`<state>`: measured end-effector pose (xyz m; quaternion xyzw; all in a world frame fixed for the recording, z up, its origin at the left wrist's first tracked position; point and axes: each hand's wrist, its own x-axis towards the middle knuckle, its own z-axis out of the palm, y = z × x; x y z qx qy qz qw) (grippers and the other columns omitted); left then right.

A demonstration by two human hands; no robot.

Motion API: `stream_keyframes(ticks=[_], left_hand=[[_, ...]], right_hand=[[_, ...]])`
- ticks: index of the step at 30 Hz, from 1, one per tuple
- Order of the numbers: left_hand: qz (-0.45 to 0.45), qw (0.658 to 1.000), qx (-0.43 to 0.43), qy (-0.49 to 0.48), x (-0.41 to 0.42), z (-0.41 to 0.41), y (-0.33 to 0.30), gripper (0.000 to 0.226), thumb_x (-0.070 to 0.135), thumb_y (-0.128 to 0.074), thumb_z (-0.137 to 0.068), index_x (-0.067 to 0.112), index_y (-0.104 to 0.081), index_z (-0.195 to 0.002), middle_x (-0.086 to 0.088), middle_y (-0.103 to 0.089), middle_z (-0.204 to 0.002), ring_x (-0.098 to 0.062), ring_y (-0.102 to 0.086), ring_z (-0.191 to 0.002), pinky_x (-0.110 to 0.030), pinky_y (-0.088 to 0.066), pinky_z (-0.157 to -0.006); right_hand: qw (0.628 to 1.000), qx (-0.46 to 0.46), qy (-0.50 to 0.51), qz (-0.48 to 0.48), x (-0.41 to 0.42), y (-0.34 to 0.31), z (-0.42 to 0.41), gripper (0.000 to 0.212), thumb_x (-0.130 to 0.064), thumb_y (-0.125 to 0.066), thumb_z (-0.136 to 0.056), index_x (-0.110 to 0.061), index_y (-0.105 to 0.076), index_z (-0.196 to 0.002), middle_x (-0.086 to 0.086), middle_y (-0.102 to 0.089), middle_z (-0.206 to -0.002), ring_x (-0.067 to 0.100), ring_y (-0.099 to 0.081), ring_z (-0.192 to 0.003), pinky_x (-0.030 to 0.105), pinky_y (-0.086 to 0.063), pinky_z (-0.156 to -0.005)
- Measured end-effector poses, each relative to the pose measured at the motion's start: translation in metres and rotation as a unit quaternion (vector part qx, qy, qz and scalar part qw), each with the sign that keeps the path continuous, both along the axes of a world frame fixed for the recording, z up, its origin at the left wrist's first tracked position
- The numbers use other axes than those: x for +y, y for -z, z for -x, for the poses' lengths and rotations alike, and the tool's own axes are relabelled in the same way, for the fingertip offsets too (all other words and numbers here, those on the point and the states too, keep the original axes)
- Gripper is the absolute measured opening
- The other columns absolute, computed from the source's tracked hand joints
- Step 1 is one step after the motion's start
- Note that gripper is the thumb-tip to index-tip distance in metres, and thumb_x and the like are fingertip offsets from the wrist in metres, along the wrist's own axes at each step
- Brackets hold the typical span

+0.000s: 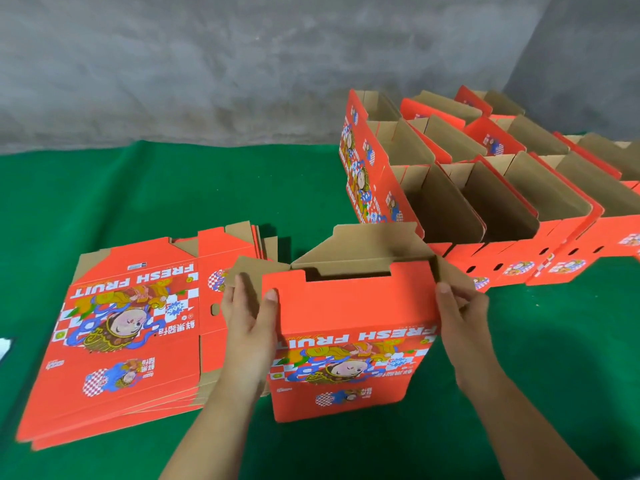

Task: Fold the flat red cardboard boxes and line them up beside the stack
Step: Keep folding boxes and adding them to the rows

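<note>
Green bench (138, 188), grey wall. Both hands, left (247, 318) and right (460, 313), gripping box (353, 313) by its side flaps. Best to press the 2 flaps inward evenly, keeping corners square.

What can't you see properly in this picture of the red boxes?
Head view only:
- How many folded boxes stand in the rows: the right edge cuts them off.
- How many sheets the flat stack holds: too thin to count.
- The inside of the box being folded: its front wall hides it.

Rough grey concrete wall (207, 64), green cloth (138, 188) below — evenly lit
</note>
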<state>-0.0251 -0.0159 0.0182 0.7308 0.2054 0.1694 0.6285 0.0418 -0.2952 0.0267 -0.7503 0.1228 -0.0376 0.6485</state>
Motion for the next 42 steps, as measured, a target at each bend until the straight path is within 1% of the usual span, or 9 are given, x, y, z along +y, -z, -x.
stream_keyframes(ticks=[5, 8, 13, 21, 25, 30, 35, 39, 42], left_hand=[[-0.089, 0.989, -0.115, 0.028, -0.002, -0.001, -0.008, 0.112, 0.011, -0.065, -0.097, 0.062, 0.018, -0.153, 0.016, -0.018, -0.168, -0.027, -0.029, -0.155, -0.069, -0.030, -0.119], [-0.063, 0.992, -0.104, 0.043, 0.006, -0.004, -0.010, 0.123, 0.006, -0.070, -0.094, 0.068, 0.021, -0.150, 0.002, -0.041, -0.150, -0.047, -0.059, -0.111, -0.068, -0.053, -0.092], [-0.085, 0.978, -0.130, 0.137, 0.026, -0.015, -0.024, 0.076, 0.020, -0.077, -0.079, 0.051, -0.043, -0.140, 0.006, -0.054, -0.131, -0.016, -0.056, -0.120, -0.044, -0.049, -0.101], [0.055, 0.954, -0.176, 0.236, 0.025, -0.032, -0.041, 0.041, 0.036, -0.064, -0.087, 0.035, -0.055, -0.127, -0.006, -0.065, -0.120, -0.024, -0.056, -0.119, -0.039, -0.039, -0.109], [0.082, 0.948, -0.174, 0.253, 0.025, -0.041, -0.058, 0.055, 0.063, -0.075, -0.076, 0.017, -0.054, -0.099, -0.013, -0.064, -0.121, -0.029, -0.056, -0.121, -0.041, -0.038, -0.107], [-0.064, 0.941, -0.153, 0.296, 0.031, -0.038, -0.068, 0.016, 0.027, -0.059, -0.087, 0.020, -0.051, -0.075, 0.008, -0.067, -0.138, -0.012, -0.053, -0.136, -0.023, -0.035, -0.105], [-0.242, 0.902, -0.090, 0.346, 0.032, -0.036, -0.081, 0.033, 0.051, -0.056, -0.093, 0.033, -0.076, -0.112, 0.023, -0.048, -0.156, -0.010, -0.040, -0.144, -0.031, -0.024, -0.121], [-0.302, 0.886, -0.036, 0.350, 0.029, -0.044, -0.086, 0.063, 0.066, -0.041, -0.094, 0.040, -0.051, -0.151, 0.030, -0.035, -0.160, -0.003, -0.032, -0.149, -0.018, -0.011, -0.120], [-0.307, 0.904, -0.013, 0.298, 0.010, -0.045, -0.077, 0.077, 0.078, -0.021, -0.089, 0.046, -0.037, -0.157, 0.038, -0.052, -0.132, -0.014, -0.040, -0.136, -0.028, -0.022, -0.116]], right_hand=[[0.999, -0.021, 0.030, 0.002, 0.002, -0.005, -0.002, 0.089, -0.033, -0.080, -0.087, -0.049, -0.012, -0.143, -0.007, -0.048, -0.138, 0.007, -0.059, -0.115, 0.029, -0.050, -0.093], [0.994, -0.082, -0.023, 0.073, -0.001, -0.008, 0.004, 0.113, -0.015, -0.072, -0.094, -0.064, 0.013, -0.149, -0.028, -0.015, -0.161, -0.007, -0.041, -0.135, 0.027, -0.033, -0.113], [0.967, -0.120, -0.123, 0.186, -0.013, -0.019, 0.011, 0.114, -0.005, -0.060, -0.099, -0.071, 0.023, -0.141, -0.061, -0.005, -0.142, -0.024, -0.035, -0.129, 0.014, -0.029, -0.110], [0.890, -0.210, -0.247, 0.322, -0.018, -0.016, 0.012, 0.092, 0.020, -0.044, -0.093, -0.035, -0.011, -0.160, -0.005, -0.014, -0.171, 0.009, -0.011, -0.158, 0.033, -0.011, -0.128], [0.889, -0.217, -0.253, 0.315, -0.022, -0.009, 0.012, 0.102, 0.022, -0.043, -0.091, -0.044, -0.009, -0.161, -0.009, -0.012, -0.171, 0.012, -0.011, -0.158, 0.032, -0.010, -0.128], [0.911, -0.186, -0.239, 0.279, -0.021, -0.008, 0.015, 0.112, 0.030, -0.035, -0.081, -0.045, -0.009, -0.160, -0.027, -0.013, -0.167, 0.007, -0.011, -0.157, 0.023, -0.007, -0.126], [0.935, -0.146, -0.154, 0.284, -0.023, -0.009, 0.028, 0.112, 0.022, -0.039, -0.083, -0.060, -0.013, -0.155, -0.028, -0.026, -0.163, -0.005, -0.023, -0.151, 0.021, -0.018, -0.123], [0.944, -0.148, -0.103, 0.277, -0.028, -0.017, 0.037, 0.105, 0.017, -0.042, -0.087, -0.063, -0.022, -0.152, -0.018, -0.036, -0.162, 0.004, -0.041, -0.144, 0.040, -0.038, -0.117], [0.926, -0.173, -0.143, 0.304, -0.026, -0.017, 0.044, 0.085, 0.006, -0.045, -0.089, -0.055, -0.040, -0.148, -0.024, -0.025, -0.165, -0.018, -0.028, -0.141, 0.031, -0.034, -0.112]])
